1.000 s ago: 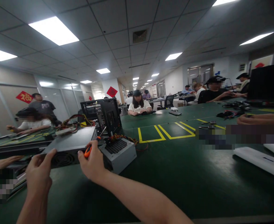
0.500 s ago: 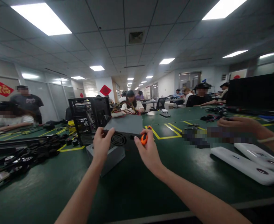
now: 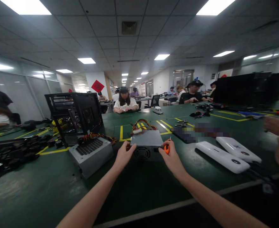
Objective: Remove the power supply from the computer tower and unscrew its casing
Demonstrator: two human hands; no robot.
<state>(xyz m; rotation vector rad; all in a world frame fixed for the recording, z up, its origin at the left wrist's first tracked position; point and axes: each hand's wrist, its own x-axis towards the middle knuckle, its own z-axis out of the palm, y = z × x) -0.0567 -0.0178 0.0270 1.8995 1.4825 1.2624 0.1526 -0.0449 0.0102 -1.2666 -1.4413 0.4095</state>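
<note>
Between both hands is a grey computer power supply, its fan grille facing me and a bundle of coloured cables behind it. My left hand grips its left end, thumb on the near top edge. My right hand holds the right end and also has an orange-handled screwdriver tucked in its fingers. To the left, a second power supply with a honeycomb vent rests on the green table. Behind that one stands an open black computer case.
Two white power banks lie on the right, near a co-worker's hand. Black parts and cables are heaped at the left. Dark monitors stand at the far right. Yellow tape marks the green table. Several people sit beyond.
My hands have carried the power supply rightward, away from the second one and the case, and lower toward the table. My view has turned right.
</note>
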